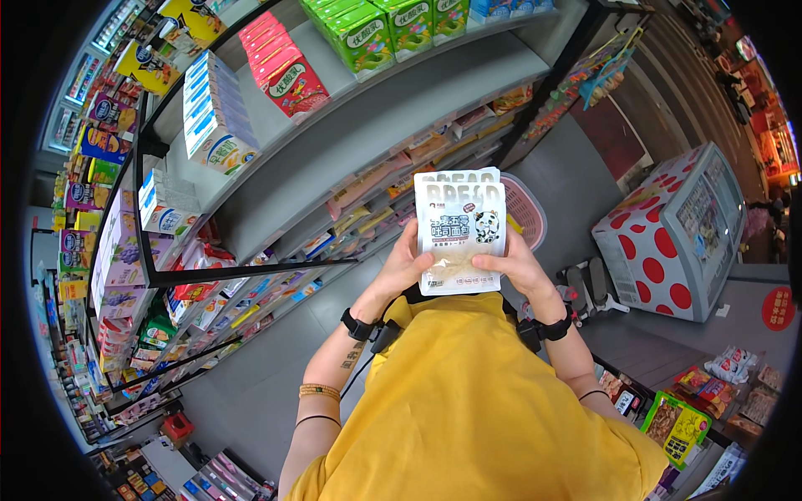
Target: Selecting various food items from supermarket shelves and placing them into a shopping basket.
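Two white bags of packaged bread [462,275], one in front of the other, are held upright before my yellow shirt. A cartoon cow and dark lettering mark the front bag; of the rear bag only the top and right edges show. My left hand [404,265] grips the left edge with its thumb on the front. On the right side, my right hand [520,265] holds the bags the same way, its thumb pressed on the lower front. Both hands' other fingers are mostly hidden behind the bags.
A grey shelf [393,104] ahead carries red cartons [292,79], green cartons [361,37] and white-blue cartons [219,117]. Lower shelves hold packaged foods. Behind the bags stands a pink basket [528,213]. A red-dotted chest freezer [656,250] is at right, snack bags [675,422] at lower right.
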`<act>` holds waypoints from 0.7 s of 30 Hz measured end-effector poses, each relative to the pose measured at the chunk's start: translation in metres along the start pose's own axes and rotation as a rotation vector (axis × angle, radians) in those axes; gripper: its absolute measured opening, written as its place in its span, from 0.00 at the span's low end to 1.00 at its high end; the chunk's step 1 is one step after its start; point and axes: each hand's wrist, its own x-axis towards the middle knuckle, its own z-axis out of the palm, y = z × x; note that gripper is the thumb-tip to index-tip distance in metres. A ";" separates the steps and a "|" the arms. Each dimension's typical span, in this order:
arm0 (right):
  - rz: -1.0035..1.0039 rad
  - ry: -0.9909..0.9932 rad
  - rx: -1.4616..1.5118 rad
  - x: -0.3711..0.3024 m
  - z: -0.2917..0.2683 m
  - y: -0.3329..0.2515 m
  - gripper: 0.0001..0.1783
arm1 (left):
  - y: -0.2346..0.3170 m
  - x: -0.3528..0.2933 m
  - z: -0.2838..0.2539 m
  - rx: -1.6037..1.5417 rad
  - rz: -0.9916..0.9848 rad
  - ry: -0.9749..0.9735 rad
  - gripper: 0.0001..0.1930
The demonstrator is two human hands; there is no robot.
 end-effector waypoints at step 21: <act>0.026 0.089 0.086 -0.005 0.000 0.002 0.40 | -0.007 -0.003 -0.002 -0.191 -0.172 0.212 0.21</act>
